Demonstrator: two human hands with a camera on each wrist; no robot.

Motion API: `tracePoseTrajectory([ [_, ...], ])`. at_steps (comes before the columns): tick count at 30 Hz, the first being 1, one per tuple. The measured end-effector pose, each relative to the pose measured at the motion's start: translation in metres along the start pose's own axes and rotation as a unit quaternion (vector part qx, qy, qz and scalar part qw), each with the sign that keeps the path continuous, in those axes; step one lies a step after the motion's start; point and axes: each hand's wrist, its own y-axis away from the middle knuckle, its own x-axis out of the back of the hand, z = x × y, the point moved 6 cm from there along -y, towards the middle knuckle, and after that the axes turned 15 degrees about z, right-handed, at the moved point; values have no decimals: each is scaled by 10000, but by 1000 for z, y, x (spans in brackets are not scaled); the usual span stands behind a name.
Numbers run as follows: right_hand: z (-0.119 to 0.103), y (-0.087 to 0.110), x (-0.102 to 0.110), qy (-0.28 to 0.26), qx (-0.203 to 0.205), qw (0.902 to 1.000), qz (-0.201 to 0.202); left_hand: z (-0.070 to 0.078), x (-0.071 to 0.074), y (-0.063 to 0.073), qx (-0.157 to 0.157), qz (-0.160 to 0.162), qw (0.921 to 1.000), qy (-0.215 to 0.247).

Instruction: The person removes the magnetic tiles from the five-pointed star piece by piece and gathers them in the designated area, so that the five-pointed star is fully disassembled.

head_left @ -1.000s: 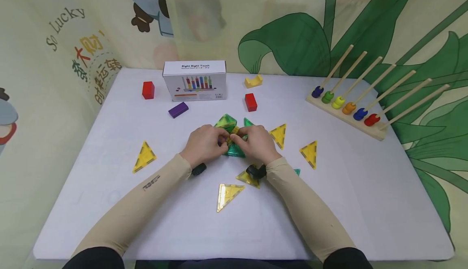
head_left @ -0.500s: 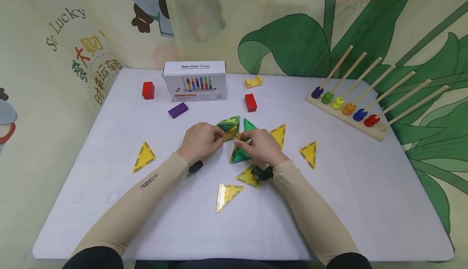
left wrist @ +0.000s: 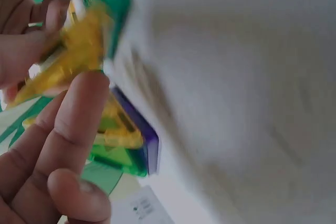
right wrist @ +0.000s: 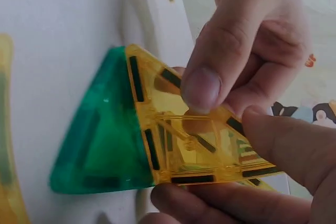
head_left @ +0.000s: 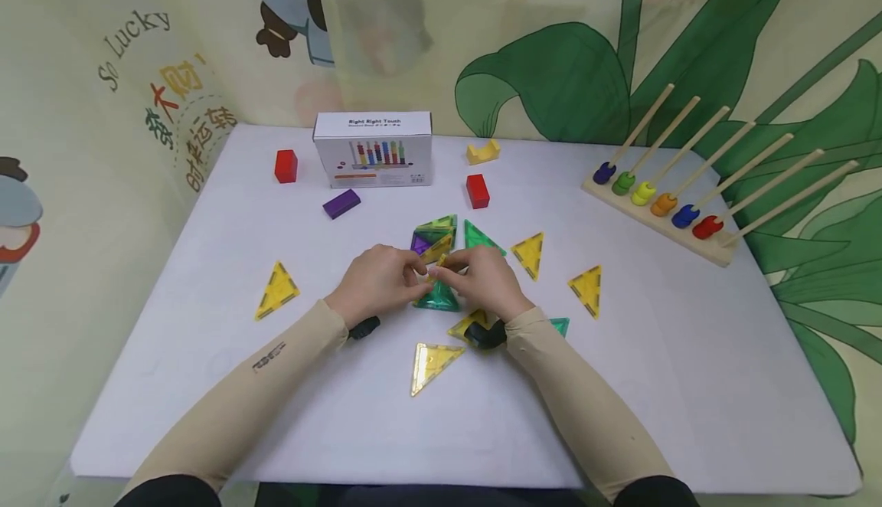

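Observation:
In the head view my left hand [head_left: 375, 281] and right hand [head_left: 485, 277] meet at mid-table. Between them are translucent yellow triangular magnetic tiles [right wrist: 220, 163], joined along an edge to a green triangular tile [right wrist: 102, 140]. The right hand grips the yellow tile, its thumb above and fingers below in the right wrist view. The left thumb lies across the same tile, fingertips showing behind it. Just beyond the hands stands a small structure of green, yellow and purple tiles [head_left: 436, 239]. The left wrist view is partly blurred.
Loose yellow tiles [head_left: 529, 254] and a green tile [head_left: 480, 236] lie around the hands. Farther back are red blocks [head_left: 478, 191], a purple block [head_left: 341, 204], a yellow arch block [head_left: 483, 152] and a white box [head_left: 374, 151]. A wooden peg rack [head_left: 658, 216] stands at right.
The left hand has moved off the multicoloured structure, nearer the person and the right hand. Yellow tiles are now between both hands. The head view has shifted slightly.

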Motion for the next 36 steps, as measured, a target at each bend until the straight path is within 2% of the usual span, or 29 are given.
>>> tracePoseTrajectory([
  [2, -1, 0, -2, -95, 16, 9999, -67, -1, -3, 0, -2, -25, 10000, 49],
  [5, -1, 0, -5, -134, -29, 9998, -157, -3, -2, 1, 27, 133, 9999, 45],
  [9, 1, 1, -11, -89, -102, 9993, -336, -8, 6, 4, 228, 324, 9989, 251],
  [12, 0, 0, -15, -206, -79, 9984, -522, -11, 13, 7, 302, 359, 9978, 459],
  [16, -3, 0, -17, -365, -107, 9969, -695, -19, 21, 16, 399, 318, 9976, 465],
  [22, -2, 1, -18, -112, -175, 9973, -705, -43, 32, 45, 846, -32, 9959, 318],
  [25, -5, 1, -19, -119, -34, 9971, -744, -54, 36, 62, 805, -320, 9962, 104],
  [29, -14, 5, -27, -98, 244, 9948, -983, -64, 45, 83, 748, -474, 9960, -74],
  [32, -20, 9, -36, -70, 367, 9925, -1167, -68, 50, 96, 851, -618, 9942, -214],
  [36, -26, 14, -44, -95, 461, 9903, -1309, -73, 56, 110, 1011, -965, 9884, -600],
])
